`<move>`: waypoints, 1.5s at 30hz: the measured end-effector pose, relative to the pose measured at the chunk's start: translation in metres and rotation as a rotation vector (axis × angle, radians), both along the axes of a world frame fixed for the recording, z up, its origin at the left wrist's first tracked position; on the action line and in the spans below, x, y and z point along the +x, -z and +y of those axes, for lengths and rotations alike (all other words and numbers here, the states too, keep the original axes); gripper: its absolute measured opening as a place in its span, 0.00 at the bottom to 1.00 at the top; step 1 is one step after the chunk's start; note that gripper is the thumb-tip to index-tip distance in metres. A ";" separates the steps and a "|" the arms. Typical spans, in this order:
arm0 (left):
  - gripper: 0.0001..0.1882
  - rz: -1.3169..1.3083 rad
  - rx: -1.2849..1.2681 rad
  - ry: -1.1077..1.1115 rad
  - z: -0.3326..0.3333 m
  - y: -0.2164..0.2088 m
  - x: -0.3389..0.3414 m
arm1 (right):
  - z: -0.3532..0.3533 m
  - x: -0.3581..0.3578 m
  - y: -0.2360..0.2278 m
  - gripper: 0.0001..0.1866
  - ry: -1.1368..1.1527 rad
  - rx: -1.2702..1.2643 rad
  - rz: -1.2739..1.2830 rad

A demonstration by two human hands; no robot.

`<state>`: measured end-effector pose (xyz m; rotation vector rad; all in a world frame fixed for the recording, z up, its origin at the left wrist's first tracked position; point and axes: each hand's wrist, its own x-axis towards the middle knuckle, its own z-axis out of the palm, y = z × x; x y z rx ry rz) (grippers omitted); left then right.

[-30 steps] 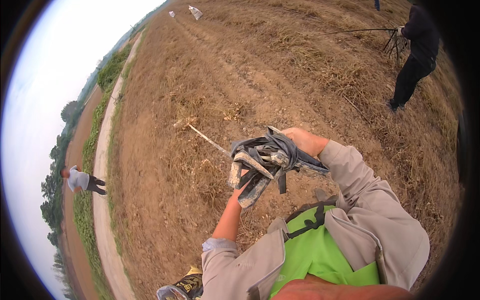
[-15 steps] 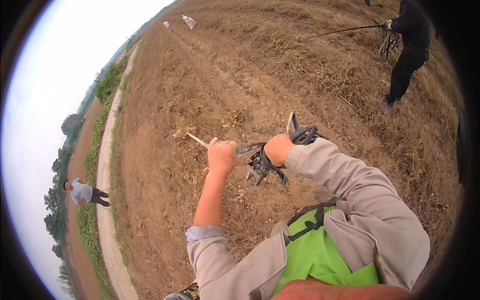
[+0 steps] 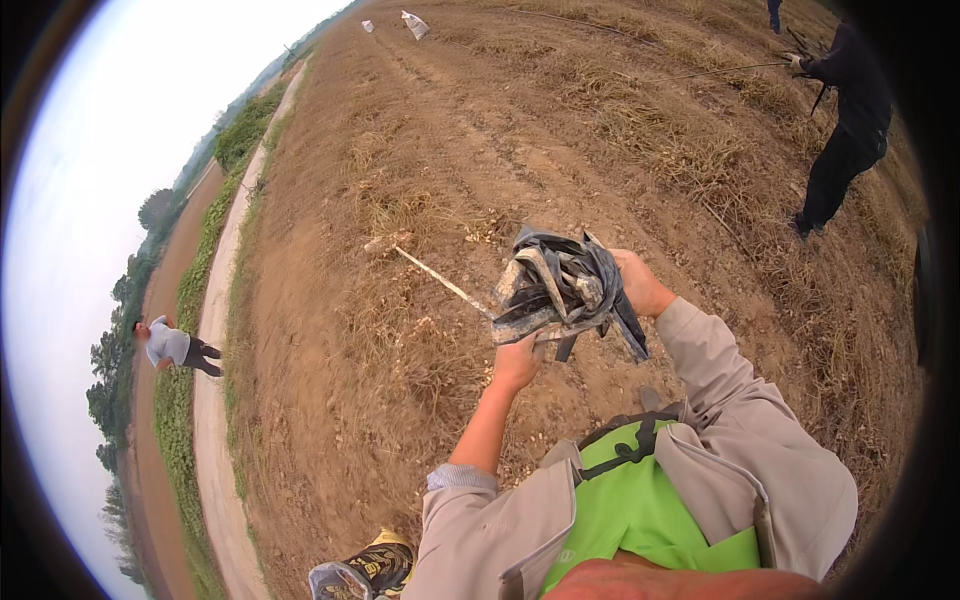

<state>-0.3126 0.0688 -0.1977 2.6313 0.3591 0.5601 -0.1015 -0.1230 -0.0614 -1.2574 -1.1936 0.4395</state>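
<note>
A loosely wound bundle of flat black drip tape [image 3: 570, 285], smeared with pale soil, is between my hands above the ground. My left hand [image 3: 517, 362] grips the tape at the bundle's lower left edge. At the right side my right hand [image 3: 642, 283] is closed round the coils; the bundle covers most of its fingers. One dirt-coated length of tape [image 3: 445, 281] runs taut from the bundle down to the dry plants at the left. A few loose loops and ends hang beneath the bundle.
Dry, cut plants and brown soil [image 3: 330, 300] surround me. At the far right a person in dark clothes [image 3: 850, 110] holds similar black tape. Another person [image 3: 172, 343] stands by the pale path [image 3: 213, 400] at left. White sacks [image 3: 415, 25] stand far off. My shoe [image 3: 385, 565] shows below.
My left hand has moved right and down to the bundle, and my right hand has moved right. The bundle is raised and turned, showing more coils. The ground tape has shifted in view.
</note>
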 end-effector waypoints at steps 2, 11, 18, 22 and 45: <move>0.15 0.184 -0.155 0.014 0.037 0.016 -0.005 | -0.010 0.006 -0.014 0.16 -0.189 -0.067 -0.012; 0.05 0.325 0.530 -0.072 0.097 -0.141 0.052 | 0.063 -0.032 0.021 0.13 -0.308 -0.994 -1.073; 0.10 0.246 0.116 -0.200 -0.027 -0.149 0.017 | 0.062 0.027 0.043 0.16 0.406 -0.892 -0.350; 0.17 0.183 -0.413 -0.067 -0.048 -0.079 -0.022 | 0.039 0.036 0.045 0.17 0.289 -0.405 -0.115; 0.16 0.256 -0.355 -0.041 -0.055 -0.073 0.036 | 0.050 0.053 0.058 0.16 0.629 -0.650 -0.059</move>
